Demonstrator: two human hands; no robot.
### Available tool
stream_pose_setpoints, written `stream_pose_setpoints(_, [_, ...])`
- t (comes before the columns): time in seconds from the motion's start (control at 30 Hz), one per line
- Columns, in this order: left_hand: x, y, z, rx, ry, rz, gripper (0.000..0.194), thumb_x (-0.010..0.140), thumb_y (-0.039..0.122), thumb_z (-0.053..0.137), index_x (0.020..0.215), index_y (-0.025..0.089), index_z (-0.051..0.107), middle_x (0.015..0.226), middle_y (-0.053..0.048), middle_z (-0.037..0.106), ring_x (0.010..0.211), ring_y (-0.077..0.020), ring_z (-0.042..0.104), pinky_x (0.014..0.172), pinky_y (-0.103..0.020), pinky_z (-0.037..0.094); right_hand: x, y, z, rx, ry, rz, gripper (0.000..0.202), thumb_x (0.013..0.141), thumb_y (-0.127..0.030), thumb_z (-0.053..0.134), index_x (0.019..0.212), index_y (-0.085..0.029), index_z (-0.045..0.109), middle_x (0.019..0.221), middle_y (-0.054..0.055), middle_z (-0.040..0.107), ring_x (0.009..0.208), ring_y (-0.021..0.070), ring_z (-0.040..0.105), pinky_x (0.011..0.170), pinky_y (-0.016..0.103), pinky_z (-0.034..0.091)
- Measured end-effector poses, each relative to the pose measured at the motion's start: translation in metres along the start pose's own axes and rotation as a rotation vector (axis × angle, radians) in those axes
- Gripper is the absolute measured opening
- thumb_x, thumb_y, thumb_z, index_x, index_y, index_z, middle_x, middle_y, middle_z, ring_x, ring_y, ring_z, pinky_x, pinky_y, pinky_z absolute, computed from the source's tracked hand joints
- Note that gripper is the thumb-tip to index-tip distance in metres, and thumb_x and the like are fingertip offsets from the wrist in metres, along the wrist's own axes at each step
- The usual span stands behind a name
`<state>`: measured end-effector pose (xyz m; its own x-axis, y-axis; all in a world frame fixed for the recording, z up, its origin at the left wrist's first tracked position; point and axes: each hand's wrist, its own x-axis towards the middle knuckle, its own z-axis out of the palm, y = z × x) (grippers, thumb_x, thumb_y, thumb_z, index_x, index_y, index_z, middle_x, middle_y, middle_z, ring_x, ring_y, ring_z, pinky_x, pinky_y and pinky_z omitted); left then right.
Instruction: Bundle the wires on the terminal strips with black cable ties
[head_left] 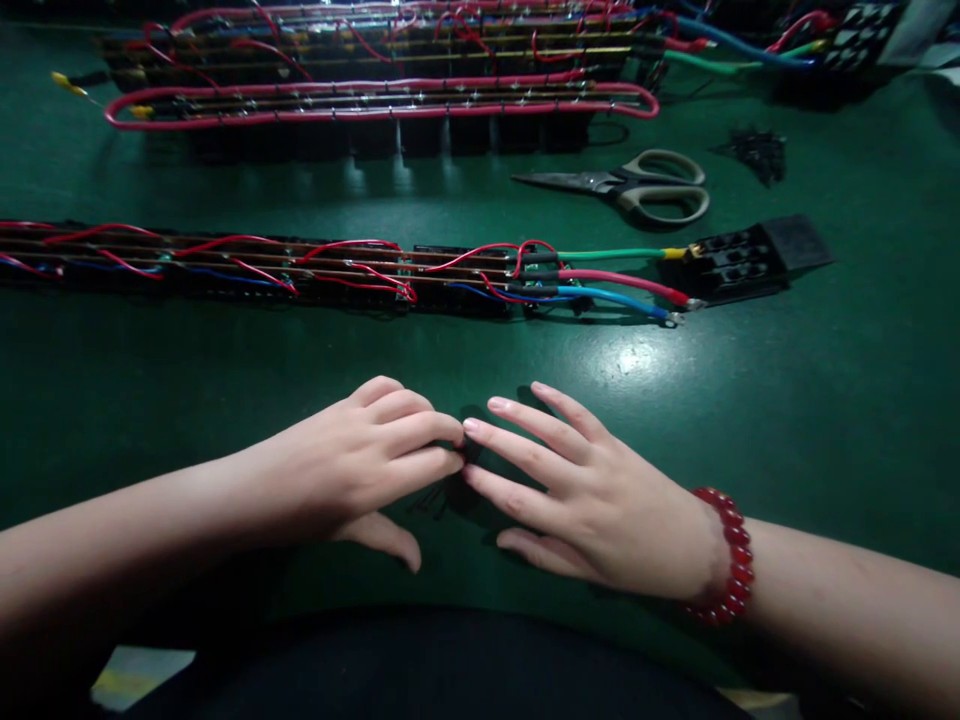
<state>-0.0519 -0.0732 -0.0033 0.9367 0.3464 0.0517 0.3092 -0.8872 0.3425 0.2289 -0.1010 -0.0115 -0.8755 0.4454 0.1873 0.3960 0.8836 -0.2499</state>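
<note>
Near the front of the green table (750, 420), my left hand (375, 450) is palm down with its fingers curved and its thumb apart. My right hand (585, 490) faces it with fingers spread, a red bead bracelet (731, 555) on the wrist. The fingertips of both hands meet or nearly meet over small dark thin pieces (431, 498), partly hidden under them. Neither hand shows anything held. Beyond them lies a long black strip (300, 265) with red and blue wires, ending in green, red and blue leads beside a black terminal block (739, 260).
Scissors (637, 187) lie behind the strip, with a small pile of dark pieces (757, 152) to their right. At the back are more wired strips (375, 100) looped with thick red cable, and another terminal block (862, 35) at the back right.
</note>
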Motion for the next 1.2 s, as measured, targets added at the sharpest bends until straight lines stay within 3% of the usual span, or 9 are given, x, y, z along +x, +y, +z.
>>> stream_pose_setpoints(0.23, [0.003,0.006,-0.001,-0.005,0.045,0.126,0.031,0.094,0.040,0.067,0.120,0.025,0.065,0.109,-0.004,0.068,0.091,-0.0206,0.060,0.083,-0.037,0.046,0.012,0.005,0.001,0.134,0.104,0.163,0.037,0.095,-0.024,0.059,0.131,-0.018,0.063,0.140,0.011,0.064,0.131,0.0272,0.055,0.112,0.051,0.045])
stream_pose_setpoints(0.33, [0.004,0.002,-0.001,0.015,0.085,0.153,0.015,0.096,0.027,0.063,0.109,0.024,0.070,0.107,-0.003,0.071,0.088,-0.0189,0.062,0.080,-0.035,0.049,0.016,0.006,0.002,0.177,0.137,0.161,0.025,0.095,-0.024,0.059,0.117,-0.019,0.071,0.123,0.009,0.072,0.114,0.0240,0.061,0.103,0.046,0.050])
stream_pose_setpoints(0.47, [0.008,-0.004,0.003,0.027,0.193,0.086,0.020,0.099,0.014,0.051,0.105,0.019,0.069,0.105,-0.006,0.074,0.092,-0.0175,0.065,0.083,-0.032,0.052,0.017,0.007,0.000,0.166,0.184,0.176,0.014,0.096,-0.020,0.060,0.095,-0.018,0.073,0.097,0.005,0.074,0.094,0.0191,0.062,0.086,0.036,0.051])
stream_pose_setpoints(0.63, [0.018,0.003,0.011,0.094,0.300,-0.033,0.023,0.098,0.011,0.052,0.118,0.013,0.063,0.106,-0.008,0.073,0.092,-0.0193,0.065,0.084,-0.034,0.053,0.015,0.010,-0.002,0.030,0.174,0.216,0.017,0.096,-0.017,0.057,0.086,-0.014,0.070,0.083,0.005,0.071,0.082,0.0189,0.060,0.075,0.035,0.048])
stream_pose_setpoints(0.8, [0.031,0.001,0.015,0.105,0.372,-0.315,0.029,0.094,0.031,0.065,0.118,0.014,0.062,0.108,-0.010,0.070,0.098,-0.0226,0.064,0.085,-0.038,0.053,0.006,0.032,-0.008,-0.110,0.182,0.288,0.013,0.094,-0.016,0.058,0.087,-0.014,0.069,0.085,0.007,0.070,0.083,0.0212,0.061,0.075,0.036,0.049])
stream_pose_setpoints(0.87, [0.036,-0.005,0.014,0.055,0.377,-0.405,0.027,0.094,0.031,0.064,0.115,0.014,0.063,0.109,-0.011,0.069,0.099,-0.0223,0.064,0.086,-0.037,0.053,0.002,0.044,-0.011,-0.119,0.193,0.269,0.011,0.093,-0.015,0.059,0.086,-0.014,0.068,0.085,0.007,0.070,0.084,0.0209,0.061,0.076,0.035,0.050])
stream_pose_setpoints(1.03, [0.052,-0.016,0.012,0.011,0.384,-0.459,0.010,0.094,0.025,0.062,0.097,0.017,0.066,0.097,-0.006,0.068,0.089,-0.0180,0.063,0.079,-0.032,0.052,-0.001,0.063,-0.015,-0.065,0.229,0.241,0.009,0.093,-0.015,0.060,0.088,-0.015,0.067,0.085,0.006,0.070,0.083,0.0196,0.062,0.076,0.034,0.052])
stream_pose_setpoints(1.2, [0.066,-0.019,0.010,-0.034,0.395,-0.462,0.013,0.098,0.024,0.058,0.089,0.017,0.065,0.090,-0.005,0.068,0.083,-0.0168,0.062,0.076,-0.031,0.050,-0.002,0.065,-0.016,0.040,0.277,0.306,0.008,0.092,-0.015,0.060,0.095,-0.016,0.067,0.091,0.007,0.071,0.084,0.0198,0.063,0.076,0.036,0.055])
